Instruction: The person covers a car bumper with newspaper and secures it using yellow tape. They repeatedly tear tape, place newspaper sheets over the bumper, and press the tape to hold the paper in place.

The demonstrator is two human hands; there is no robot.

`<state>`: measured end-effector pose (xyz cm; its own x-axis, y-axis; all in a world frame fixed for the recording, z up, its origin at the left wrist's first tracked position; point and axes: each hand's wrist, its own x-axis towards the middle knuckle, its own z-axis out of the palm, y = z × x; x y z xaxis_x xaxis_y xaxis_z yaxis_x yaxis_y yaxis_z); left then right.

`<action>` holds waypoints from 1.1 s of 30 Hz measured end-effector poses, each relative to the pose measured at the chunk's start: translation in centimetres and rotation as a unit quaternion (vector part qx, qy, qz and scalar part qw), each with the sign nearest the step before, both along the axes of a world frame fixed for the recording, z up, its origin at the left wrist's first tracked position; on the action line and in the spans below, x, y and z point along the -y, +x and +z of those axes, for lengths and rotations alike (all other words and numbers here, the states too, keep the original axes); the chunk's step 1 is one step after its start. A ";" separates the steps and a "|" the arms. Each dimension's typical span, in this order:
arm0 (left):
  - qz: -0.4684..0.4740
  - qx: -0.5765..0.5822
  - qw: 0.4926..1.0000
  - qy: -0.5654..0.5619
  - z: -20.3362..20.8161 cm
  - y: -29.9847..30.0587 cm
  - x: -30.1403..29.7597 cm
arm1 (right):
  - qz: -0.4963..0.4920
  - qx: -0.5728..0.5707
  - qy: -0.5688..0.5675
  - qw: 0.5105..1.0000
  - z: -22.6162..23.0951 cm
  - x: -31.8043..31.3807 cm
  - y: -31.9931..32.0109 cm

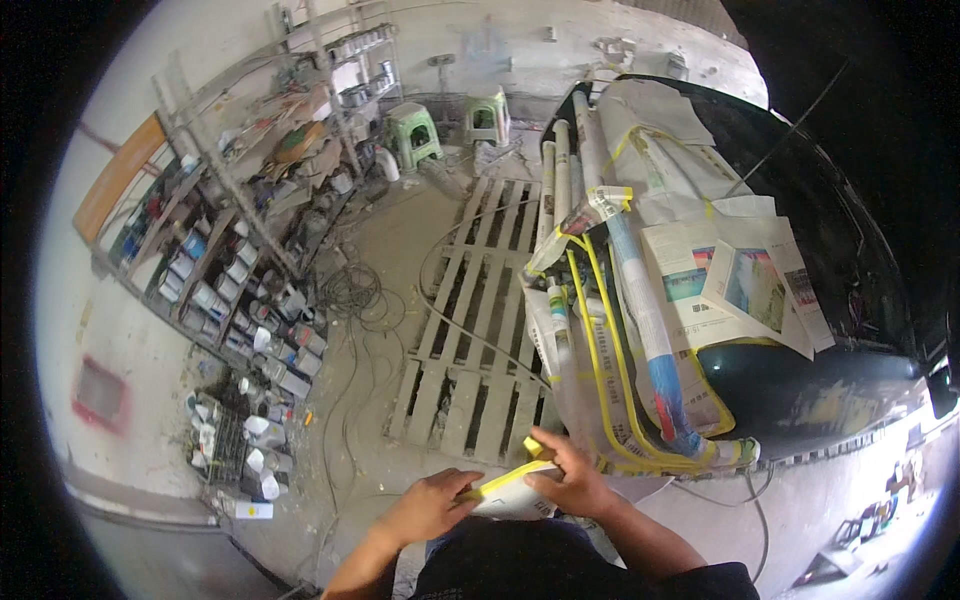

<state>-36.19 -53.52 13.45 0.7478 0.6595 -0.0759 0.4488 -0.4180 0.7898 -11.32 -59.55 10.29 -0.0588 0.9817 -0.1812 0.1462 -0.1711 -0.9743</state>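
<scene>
Gripping folded paper (pixel 510 495) | left hand (pixel 430 507), right hand (pixel 572 478) closed | lies left-right

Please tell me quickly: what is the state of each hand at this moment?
Left hand: closed on the left edge of the folded paper with yellow tape.
Right hand: closed on the same paper, fingers curled over its right end.

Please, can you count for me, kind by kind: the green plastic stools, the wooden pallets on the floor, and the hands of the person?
Green plastic stools: 2, the second beside the first
Wooden pallets: 1
Hands: 2, left hand and right hand, both holding a paper sheet with yellow tape
Total: 5
</scene>
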 end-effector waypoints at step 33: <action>-0.095 -0.034 0.913 -0.396 -13.4 12.9 -37.1 | -0.561 0.006 0.011 0.827 -6.3 -10.1 -0.3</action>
<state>-23.33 -16.45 0.09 0.8189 0.2368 -0.5228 0.4869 0.1956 0.8513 -11.60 -49.45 3.99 0.8941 0.4195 -0.1571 -0.0837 -0.1880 -0.9786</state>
